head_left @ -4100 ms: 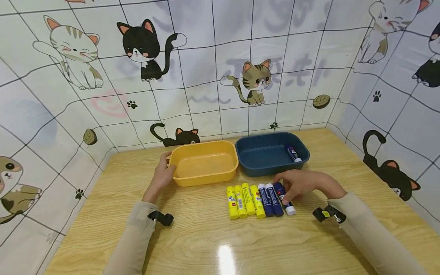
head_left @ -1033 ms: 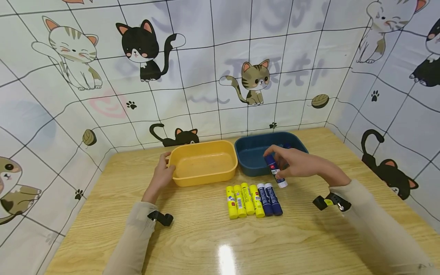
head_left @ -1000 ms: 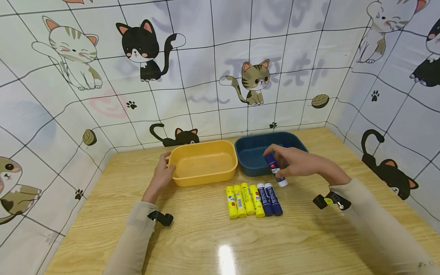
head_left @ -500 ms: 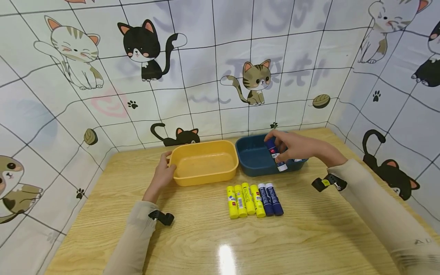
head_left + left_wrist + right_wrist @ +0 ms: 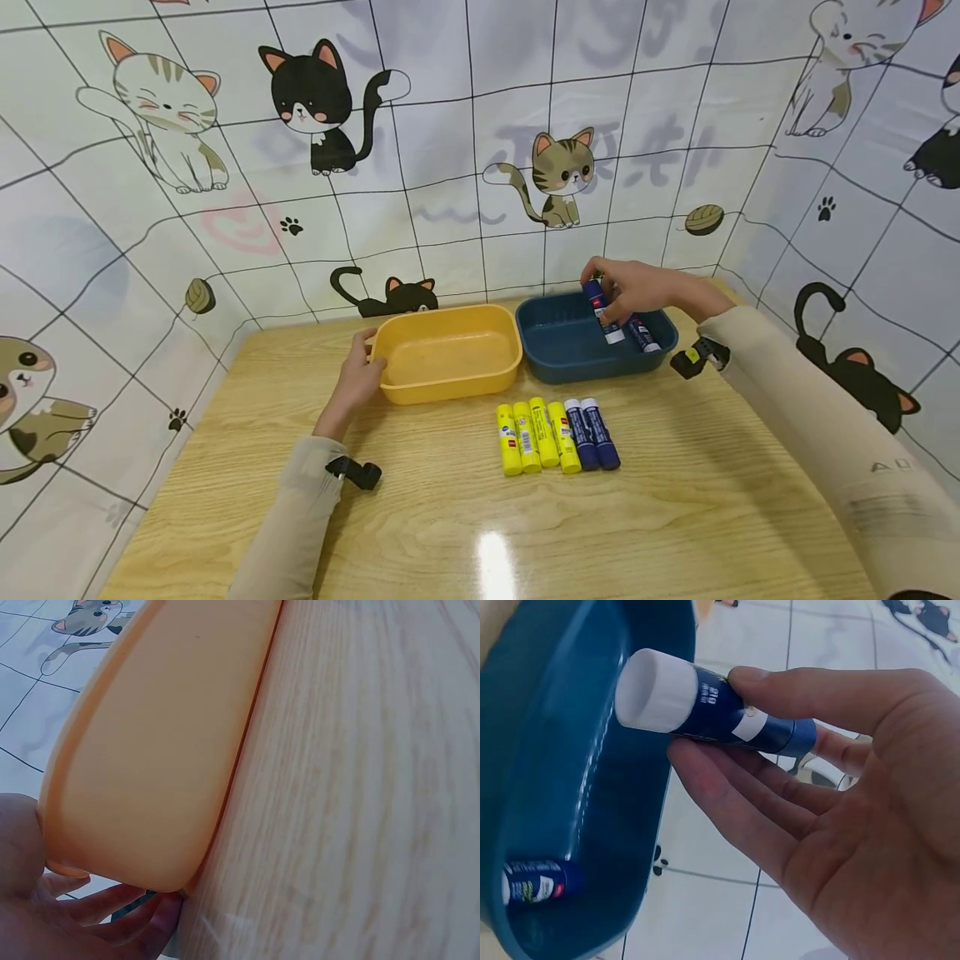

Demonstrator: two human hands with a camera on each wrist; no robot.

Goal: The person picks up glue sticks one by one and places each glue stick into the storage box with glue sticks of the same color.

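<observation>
My right hand pinches a blue glue stick with a white end between thumb and fingers. It holds this stick tilted over the dark blue tub. A second blue glue stick lies inside that tub, at its right end. At the yellow tub, my left hand grips the left end, thumb at the rim and fingers along the outside. Two blue glue sticks and several yellow glue sticks lie side by side in a row on the table in front of the tubs.
Both tubs stand side by side near the back of the wooden table. Behind and beside it hangs a white sheet with a grid and printed cats.
The right hand has lifted the rightmost blue glue stick from the row and carried it back over the blue tub. The left hand has stayed on the yellow tub.
</observation>
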